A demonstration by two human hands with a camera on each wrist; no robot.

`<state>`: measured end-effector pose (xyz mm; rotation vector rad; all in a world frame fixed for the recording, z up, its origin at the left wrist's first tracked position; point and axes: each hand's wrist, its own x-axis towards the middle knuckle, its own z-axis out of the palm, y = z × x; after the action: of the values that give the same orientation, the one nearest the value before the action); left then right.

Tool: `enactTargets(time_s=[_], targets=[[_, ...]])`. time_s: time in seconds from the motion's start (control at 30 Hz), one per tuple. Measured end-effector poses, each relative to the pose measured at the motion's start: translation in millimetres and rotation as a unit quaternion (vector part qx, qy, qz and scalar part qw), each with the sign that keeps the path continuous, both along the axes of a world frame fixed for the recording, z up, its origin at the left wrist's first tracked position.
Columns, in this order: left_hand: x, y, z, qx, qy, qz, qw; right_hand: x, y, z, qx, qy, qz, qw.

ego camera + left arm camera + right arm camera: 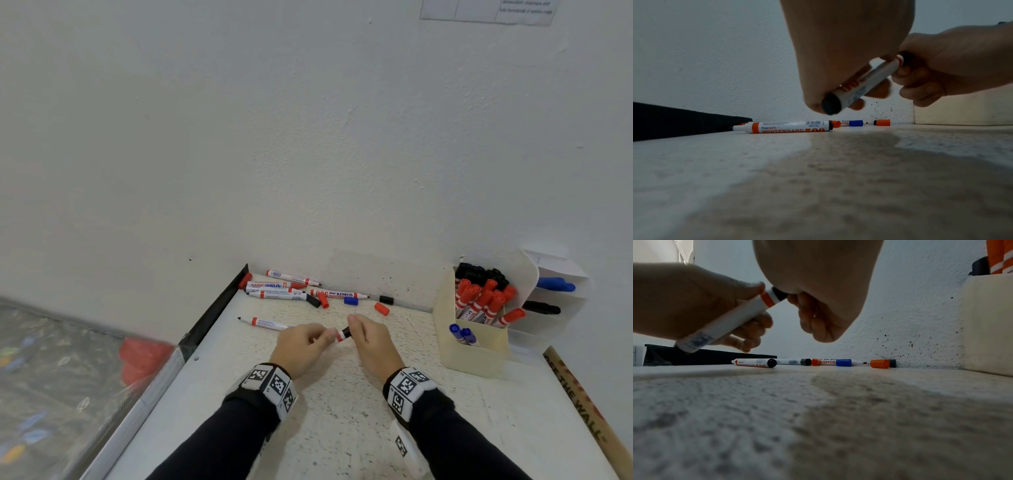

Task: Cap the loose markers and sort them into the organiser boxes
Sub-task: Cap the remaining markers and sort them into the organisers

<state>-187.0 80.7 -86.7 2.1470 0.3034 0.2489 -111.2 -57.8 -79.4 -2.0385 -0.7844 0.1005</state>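
My left hand (322,337) grips the white barrel of a marker (339,335) with a red band, just above the table. My right hand (356,330) pinches a black cap (780,293) that sits over the marker's tip. The wrist views show the same marker (865,81) tilted between both hands. An uncapped marker (263,323) lies to the left of my hands. Several more markers (277,291) lie by the wall, with loose red (381,308), blue (351,301) and black (386,300) caps. A cream organiser box (472,356) at the right holds red, black and blue markers.
A white tiered organiser (555,298) behind the cream box holds blue and black markers. A black strip (219,308) lines the table's left edge, with a drop to the floor beyond. A printed cardboard strip (582,404) lies along the right edge. The wall stands close behind.
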Motion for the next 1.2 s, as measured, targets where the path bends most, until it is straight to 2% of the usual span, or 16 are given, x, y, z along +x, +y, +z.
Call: enactTargets(time_s=[0.07, 0.13, 0.23, 0.3, 0.43, 0.53, 0.7, 0.8, 0.9, 1.07, 1.2], targets=[[0.7, 5.6, 2.5, 0.085, -0.019, 0.117, 0.989, 2.0, -0.5, -1.0, 0.016, -0.025, -0.04, 0.999], [0.5, 11.6, 2.3, 0.129, 0.035, 0.199, 0.971, 5.5, -2.3, -2.3, 0.045, -0.056, -0.102, 0.992], [-0.6, 10.5, -5.1, 0.156, 0.19, 0.175, 0.953, 8.0, -4.6, -2.8, 0.056, -0.098, -0.175, 0.978], [-0.5, 9.5, -9.5, 0.184, 0.215, 0.159, 0.946, 7.9, -4.9, -2.7, 0.053, -0.11, -0.193, 0.974], [1.3, 12.8, -9.7, 0.223, 0.17, 0.149, 0.948, 8.7, -5.9, -3.6, 0.034, -0.133, -0.205, 0.969], [3.0, 13.1, -8.8, 0.165, 0.159, 0.138, 0.964, 9.2, -6.8, -4.6, 0.03, -0.138, -0.213, 0.967], [1.4, 12.6, -9.1, 0.079, 0.092, 0.114, 0.986, 10.8, -7.7, -5.8, 0.014, -0.137, -0.215, 0.967], [2.0, 12.2, -7.7, 0.071, 0.049, 0.116, 0.989, 12.2, -8.1, -5.9, 0.008, -0.142, -0.219, 0.965], [4.2, 11.2, -3.9, 0.034, 0.045, 0.13, 0.99, 13.6, -12.0, -5.7, 0.011, -0.138, -0.232, 0.963], [4.6, 9.7, -1.7, 0.027, 0.043, 0.109, 0.993, 10.1, -28.6, 3.6, 0.102, -0.12, -0.207, 0.966], [4.5, 7.0, -1.4, 0.053, 0.048, 0.065, 0.995, 5.5, -60.0, 42.4, 0.183, -0.15, -0.17, 0.957]])
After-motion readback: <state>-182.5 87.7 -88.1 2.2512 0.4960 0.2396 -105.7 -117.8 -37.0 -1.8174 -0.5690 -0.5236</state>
